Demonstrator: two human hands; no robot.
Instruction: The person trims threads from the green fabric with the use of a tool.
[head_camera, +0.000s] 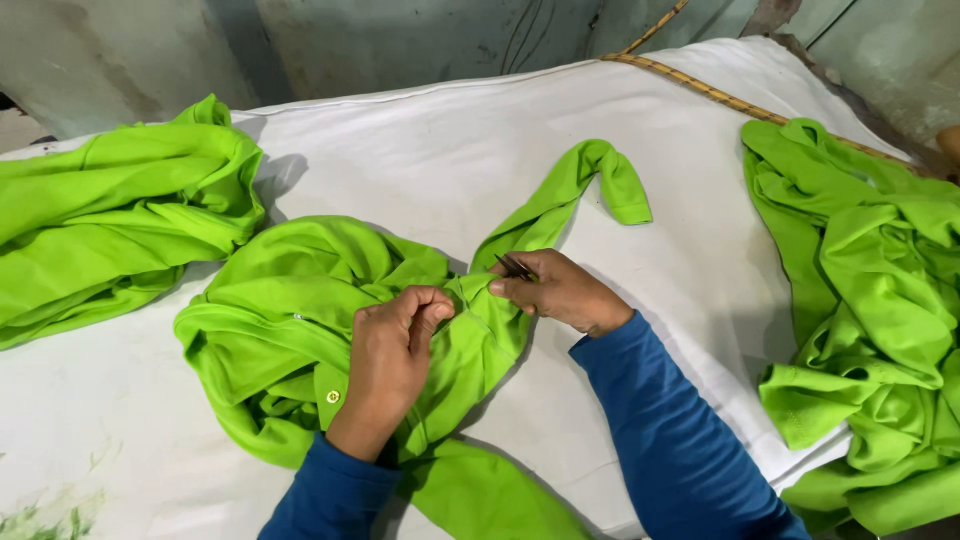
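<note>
On the white cloth-covered table, the crumpled bright-green knit shirt is pinched by the left hand — just right of that pinch, the right hand is clamped on small dark metal snips.

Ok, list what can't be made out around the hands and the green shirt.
Head view only:
- Small dark tool: mostly covered by the right hand; its kind is unclear.
- Seam pinched by the left hand: hidden under fingers and folds of the green shirt.
- Right-hand pile: cut off by the frame edge.

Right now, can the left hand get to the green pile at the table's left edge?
Probably yes. The left hand pinches the middle garment, and only bare white table lies between it and the left pile; it would have to let go first.
</note>
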